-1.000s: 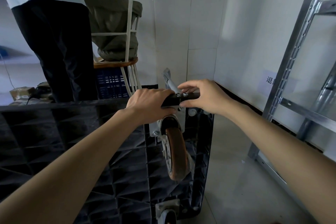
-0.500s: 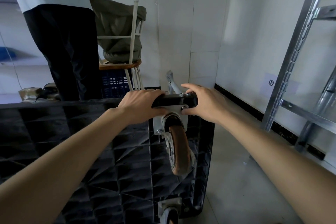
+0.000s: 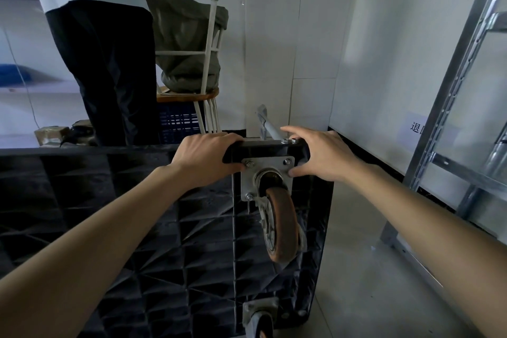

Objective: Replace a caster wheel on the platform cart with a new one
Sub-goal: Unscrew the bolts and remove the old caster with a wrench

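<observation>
The mounting plate (image 3: 267, 177) of the caster wheel (image 3: 281, 223), hidden one second ago behind the cart edge (image 3: 264, 149), is now fully exposed. The right hand (image 3: 319, 155) has spread, thumb now touching the plate's corner.

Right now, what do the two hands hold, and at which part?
Both the left hand and right hand grip the upturned platform cart at its top corner edge, above the caster wheel.

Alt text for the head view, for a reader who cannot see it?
Both hands, left hand and right hand, grip the top edge of an upended black platform cart, either side of a worn brown caster wheel on its bolted metal plate. Another person stands behind.
</observation>
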